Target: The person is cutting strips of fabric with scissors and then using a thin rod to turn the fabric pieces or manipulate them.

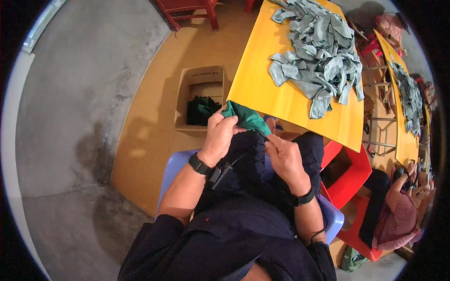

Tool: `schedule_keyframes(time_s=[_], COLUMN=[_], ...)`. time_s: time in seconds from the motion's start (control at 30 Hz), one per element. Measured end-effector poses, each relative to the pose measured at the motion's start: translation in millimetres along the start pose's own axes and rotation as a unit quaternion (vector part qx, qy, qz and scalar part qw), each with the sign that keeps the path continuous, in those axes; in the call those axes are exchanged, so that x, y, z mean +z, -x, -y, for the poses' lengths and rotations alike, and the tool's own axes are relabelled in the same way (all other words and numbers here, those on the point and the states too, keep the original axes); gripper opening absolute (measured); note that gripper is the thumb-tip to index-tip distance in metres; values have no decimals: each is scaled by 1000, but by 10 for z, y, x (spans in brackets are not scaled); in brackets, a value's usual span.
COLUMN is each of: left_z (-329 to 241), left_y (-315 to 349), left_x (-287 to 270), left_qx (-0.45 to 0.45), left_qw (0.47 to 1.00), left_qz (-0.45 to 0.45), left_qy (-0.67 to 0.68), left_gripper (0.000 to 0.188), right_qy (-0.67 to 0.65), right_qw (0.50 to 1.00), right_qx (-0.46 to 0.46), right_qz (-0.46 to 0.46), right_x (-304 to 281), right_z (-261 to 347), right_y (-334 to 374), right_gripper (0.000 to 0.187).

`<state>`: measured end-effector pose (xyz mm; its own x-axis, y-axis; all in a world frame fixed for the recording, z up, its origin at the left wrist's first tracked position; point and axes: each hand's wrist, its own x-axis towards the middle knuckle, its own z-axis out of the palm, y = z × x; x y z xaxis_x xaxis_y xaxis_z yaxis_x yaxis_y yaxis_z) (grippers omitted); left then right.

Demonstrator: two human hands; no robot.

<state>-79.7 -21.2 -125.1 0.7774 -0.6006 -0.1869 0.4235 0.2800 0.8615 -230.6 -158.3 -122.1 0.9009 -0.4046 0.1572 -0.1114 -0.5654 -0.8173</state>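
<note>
Near the middle of the frame, just below the near-left corner of the yellow table (260, 61), I have a green cloth (248, 118) spanning the gap between two bare hands; the left hand (220, 133) pinches its left end between thumb and fingers, and the right hand (284, 157) grips its lower right end; whether the cloth touches the table's edge I cannot tell. Both wrists wear dark bands; below them, from where I watch, the wearer's dark clothing fills the lower centre, with a blue chair (168, 171) showing on either side. Left of the table, I see an open cardboard box (180, 100) standing on the floor, darker green fabric (202, 111) inside it; across the table, at the upper right of centre, spreads a loose heap of grey-green cloth pieces (323, 51), well apart from the hands. Toward the right edge I pick out a red chair (354, 173), a co-worker in a pink top (398, 215), and a second yellow table (407, 149) bearing more grey-green pieces (408, 100).
</note>
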Motion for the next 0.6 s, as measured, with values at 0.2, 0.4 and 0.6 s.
schedule_keyframes(time_s=[0.2,0.4,0.6], left_z=[99,6,58], left_y=[-31,-83,-49], left_x=[-46,-84,-31], left_qx=[-8,-58,-60], left_qw=[1000,997,997], left_qz=[4,-41,-55], left_qy=[-29,11,8], left_gripper=[22,26,32], right_qy=[35,25,35], right_qw=[999,1000,999], right_qx=[5,-16,-11], right_qz=[-14,-4,5], right_x=[24,-8,3], right_z=[-160,-49,-111], right_y=[-50,-6,-30], right_gripper=[11,11,10])
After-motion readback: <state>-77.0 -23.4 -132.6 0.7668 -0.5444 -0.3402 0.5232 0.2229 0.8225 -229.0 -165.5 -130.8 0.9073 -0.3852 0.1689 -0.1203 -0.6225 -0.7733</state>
